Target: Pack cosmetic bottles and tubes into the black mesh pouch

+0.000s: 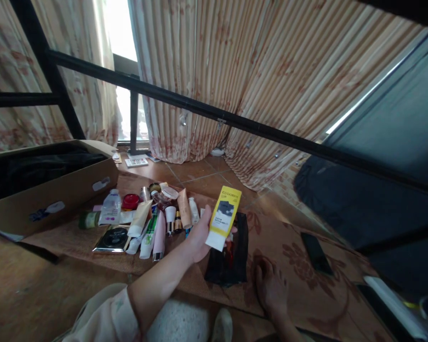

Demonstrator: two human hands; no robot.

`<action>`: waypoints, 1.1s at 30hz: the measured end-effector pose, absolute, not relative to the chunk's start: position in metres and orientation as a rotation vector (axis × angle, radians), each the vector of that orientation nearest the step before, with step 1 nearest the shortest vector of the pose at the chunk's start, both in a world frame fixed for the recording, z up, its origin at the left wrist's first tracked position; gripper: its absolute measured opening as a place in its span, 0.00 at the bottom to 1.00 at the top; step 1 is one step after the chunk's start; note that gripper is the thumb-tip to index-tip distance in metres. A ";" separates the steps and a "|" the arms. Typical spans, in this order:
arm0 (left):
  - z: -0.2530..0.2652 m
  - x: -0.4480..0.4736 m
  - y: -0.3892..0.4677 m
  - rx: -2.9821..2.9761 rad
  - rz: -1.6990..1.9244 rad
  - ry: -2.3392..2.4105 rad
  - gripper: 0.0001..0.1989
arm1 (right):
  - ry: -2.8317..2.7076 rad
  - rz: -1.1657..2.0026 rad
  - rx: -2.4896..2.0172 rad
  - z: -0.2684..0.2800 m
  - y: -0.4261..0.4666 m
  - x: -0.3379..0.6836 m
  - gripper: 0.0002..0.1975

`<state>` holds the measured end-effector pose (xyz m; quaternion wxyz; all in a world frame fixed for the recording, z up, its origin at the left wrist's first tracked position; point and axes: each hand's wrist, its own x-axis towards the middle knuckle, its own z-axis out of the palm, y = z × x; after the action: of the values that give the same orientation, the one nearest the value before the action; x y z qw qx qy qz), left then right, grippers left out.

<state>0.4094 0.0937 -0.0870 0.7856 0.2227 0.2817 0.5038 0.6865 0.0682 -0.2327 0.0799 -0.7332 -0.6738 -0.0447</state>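
My left hand [199, 240] is closed around a yellow squeeze tube [225, 209] with a white cap, its printed front turned up. The tube is tilted, cap end down, above a black open bag [238, 266] with something reddish partly visible inside. My right hand [271, 287] rests in shadow on the brown patterned cloth [271, 237], fingers apart and nothing in it. Left of my left hand lie a pink tube [159, 235], a green-and-white tube [149, 237], a cream tube [140, 218], a peach tube [184, 209] and a small dark bottle [178, 222].
Farther left are a clear bottle [110, 207], a red round jar [130, 201] and a black square compact [111, 239]. A cardboard box [82, 183] holds dark material. A phone [316, 253] lies to the right. A black metal rail [199, 110] crosses before the curtains [214, 57].
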 end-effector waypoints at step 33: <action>-0.106 0.416 0.087 0.498 1.217 0.394 0.24 | -2.044 -0.201 -2.239 -0.240 0.072 0.693 0.21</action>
<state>0.4161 0.0874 -0.1061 0.7735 0.2297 0.1818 0.5620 0.6934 0.0715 -0.2401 0.0517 -0.7360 -0.6718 -0.0659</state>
